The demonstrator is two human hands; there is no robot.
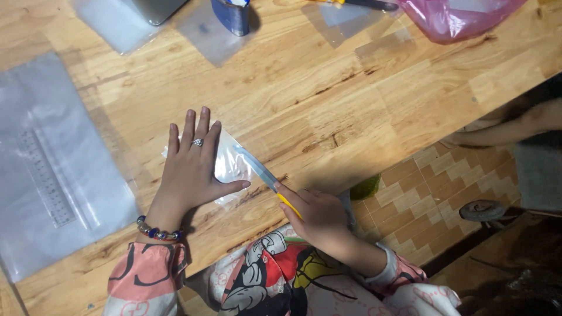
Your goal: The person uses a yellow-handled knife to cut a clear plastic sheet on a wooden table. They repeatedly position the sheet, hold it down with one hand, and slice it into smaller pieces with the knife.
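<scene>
My left hand [190, 167] lies flat, fingers spread, pressing a small clear plastic bag [233, 165] onto the wooden table [316, 99]. A ring sits on one finger and a beaded bracelet on the wrist. My right hand [319, 216] grips a yellow-handled utility knife [263, 174]. Its pale blade lies along the right edge of the small bag, close to my left thumb.
A large clear plastic sheet [41, 164] with a transparent ruler [44, 175] under it lies at the left. More clear sheets [208, 32], a blue box [233, 14] and a pink plastic bag [456, 17] sit at the far edge. Another person's limbs [509, 129] and tiled floor [427, 199] show at right.
</scene>
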